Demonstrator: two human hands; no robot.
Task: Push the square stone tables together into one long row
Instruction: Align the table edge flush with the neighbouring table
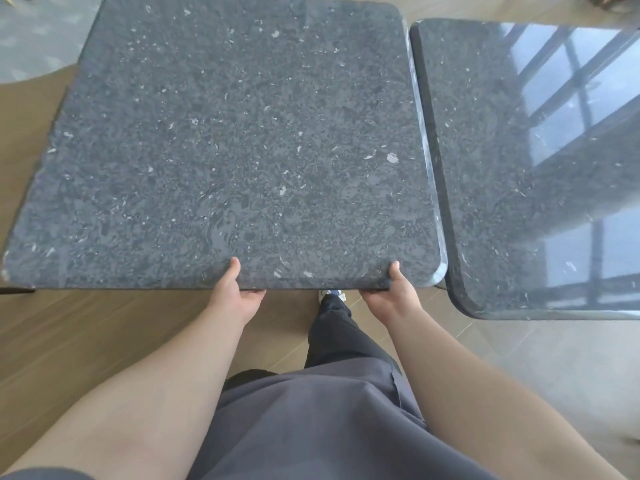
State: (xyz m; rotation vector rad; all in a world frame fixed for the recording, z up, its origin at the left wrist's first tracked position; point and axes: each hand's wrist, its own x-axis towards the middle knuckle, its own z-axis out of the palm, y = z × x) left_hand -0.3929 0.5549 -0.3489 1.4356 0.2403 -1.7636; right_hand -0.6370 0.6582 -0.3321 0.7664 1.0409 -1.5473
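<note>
The fingers of the left hand [236, 296] and right hand [393, 295] are hidden beneath the near edge of the dark speckled square stone table [228, 140]. A second glossy dark stone table [491, 174] runs off the right edge. Both tables' legs are hidden.

Two square tables of dark speckled stone were seen standing on the floor [104, 341]. The floor was covered with brown wooden planks on the left, while paler grey tiles were seen on the right side. The left table [225, 140] and the right table [519, 168] were placed just beside each other, with a narrow gap between their edges. A pale grey round rug [38, 39] was laid on the floor at the far left
</note>
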